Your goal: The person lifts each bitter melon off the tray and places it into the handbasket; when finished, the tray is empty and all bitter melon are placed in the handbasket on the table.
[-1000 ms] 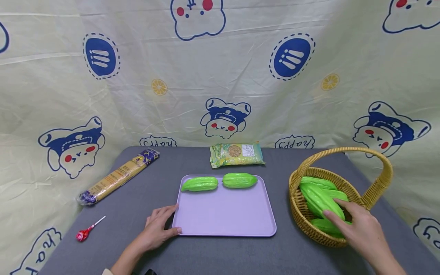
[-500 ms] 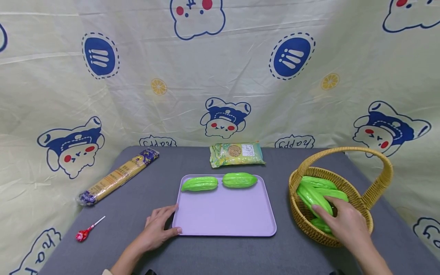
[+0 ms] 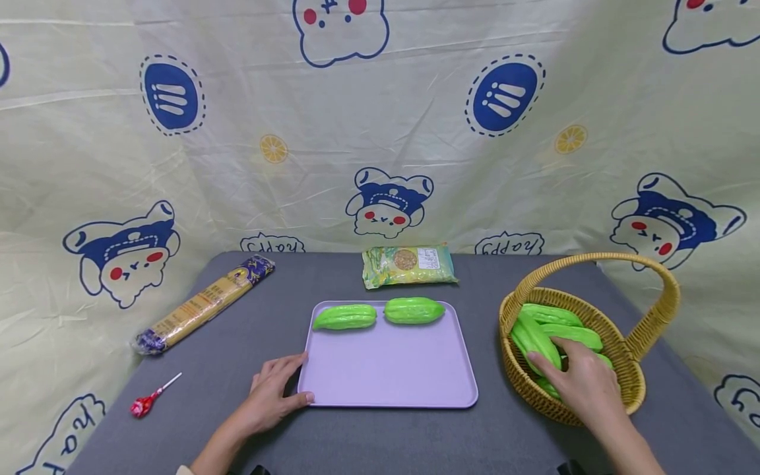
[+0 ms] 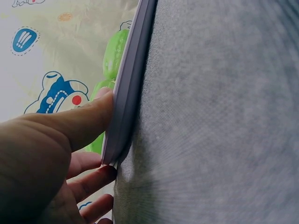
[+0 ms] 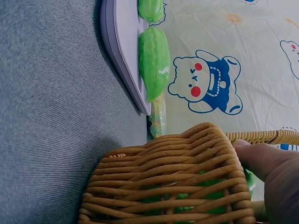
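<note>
In the head view my right hand (image 3: 584,382) is inside the wicker basket (image 3: 632,389) at the right. Thumb and fingers grip a light green bitter melon (image 3: 531,340) that leans along the basket's left side. More bitter melons lie beneath and beside it, such as one at the back (image 3: 552,315). In the right wrist view the basket wall hides most of this hand; its thumb (image 5: 261,161) shows. My left hand (image 3: 273,389) rests at the near left corner of the lilac tray (image 3: 392,376), thumb on the rim, fingers loosely spread along the left edge.
Two bitter melons, a left one (image 3: 346,317) and a right one (image 3: 413,311), lie along the tray's far edge. Behind the tray is a green packet (image 3: 410,266). A long noodle packet (image 3: 204,305) and a red lollipop (image 3: 142,405) lie left. The basket handle (image 3: 600,257) arches up.
My right hand has shifted left inside the basket, drawing the gripped bitter melon toward the basket's left side and uncovering others behind it. The left hand and the tray have stayed put.
</note>
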`<state>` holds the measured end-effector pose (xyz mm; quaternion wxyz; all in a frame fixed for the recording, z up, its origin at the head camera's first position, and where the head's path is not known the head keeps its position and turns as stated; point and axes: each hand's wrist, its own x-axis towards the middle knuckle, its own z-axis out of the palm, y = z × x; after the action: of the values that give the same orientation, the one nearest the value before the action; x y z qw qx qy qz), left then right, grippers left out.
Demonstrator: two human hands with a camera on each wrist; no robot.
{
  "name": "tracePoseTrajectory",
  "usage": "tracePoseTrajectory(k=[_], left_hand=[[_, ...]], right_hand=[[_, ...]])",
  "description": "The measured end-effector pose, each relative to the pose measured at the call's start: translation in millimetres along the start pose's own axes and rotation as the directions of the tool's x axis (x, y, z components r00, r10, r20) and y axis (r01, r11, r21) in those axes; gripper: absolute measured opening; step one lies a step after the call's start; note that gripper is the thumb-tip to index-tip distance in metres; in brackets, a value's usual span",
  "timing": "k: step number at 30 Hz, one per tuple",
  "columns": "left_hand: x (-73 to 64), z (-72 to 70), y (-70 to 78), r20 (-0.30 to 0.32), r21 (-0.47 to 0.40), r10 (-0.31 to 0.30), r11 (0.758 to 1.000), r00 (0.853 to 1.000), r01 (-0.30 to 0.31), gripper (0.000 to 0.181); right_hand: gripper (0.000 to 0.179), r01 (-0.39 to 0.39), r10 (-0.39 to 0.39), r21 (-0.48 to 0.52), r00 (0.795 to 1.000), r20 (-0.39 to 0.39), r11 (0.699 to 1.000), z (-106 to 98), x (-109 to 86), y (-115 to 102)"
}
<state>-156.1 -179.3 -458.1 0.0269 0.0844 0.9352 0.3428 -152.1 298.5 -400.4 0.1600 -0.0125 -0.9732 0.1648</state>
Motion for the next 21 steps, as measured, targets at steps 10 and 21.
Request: tracePoseTrajectory(k=[10,21], left_hand=[[-0.7,-0.5,1.0,-0.004,0.004,0.01,1.0,1.0,-0.01,0.071],[-0.9,-0.9,1.7,-0.011,0.008,0.022,1.0,1.0,-0.022,0.071]], right_hand=[[0.075,-0.022,0.022,-0.008,0.998,0.066,1.0,2.4,1.8,-4.6],[0.075,-0.011,0.011,-0.022,0.999,0.033,1.0,10.3,0.4,-6.5]])
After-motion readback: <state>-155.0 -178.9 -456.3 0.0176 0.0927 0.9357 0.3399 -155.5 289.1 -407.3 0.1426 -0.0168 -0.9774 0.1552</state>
